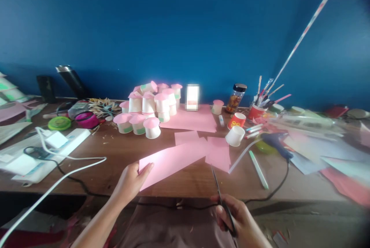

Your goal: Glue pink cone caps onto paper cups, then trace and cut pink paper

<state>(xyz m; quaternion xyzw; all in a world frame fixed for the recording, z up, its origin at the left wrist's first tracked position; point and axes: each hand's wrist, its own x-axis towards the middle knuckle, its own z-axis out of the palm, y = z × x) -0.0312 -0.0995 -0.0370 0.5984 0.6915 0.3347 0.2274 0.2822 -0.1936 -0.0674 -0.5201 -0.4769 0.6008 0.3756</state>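
Note:
My left hand [133, 180] pinches the near end of a long pink paper strip [173, 159], thumb on top. The strip slants up to the right above the brown table. In my right hand [231, 213] is a pair of scissors [216, 184], its fingers wrapped round the dark handles. The blades point up and away, their tips near some square pink paper pieces [218, 151], apart from the strip. Behind the strip lies a larger pink sheet [190, 118]. Left of that sheet stand several stacked white paper cups with pink tops [152, 126].
A power strip [78, 140] with white cables is at the left. On the right are a white cup [235, 136], a red cup [237, 120], a glue gun [276, 142], a pale green marker [258, 169] and loose paper sheets [306, 151]. A blue wall [173, 28] closes the back.

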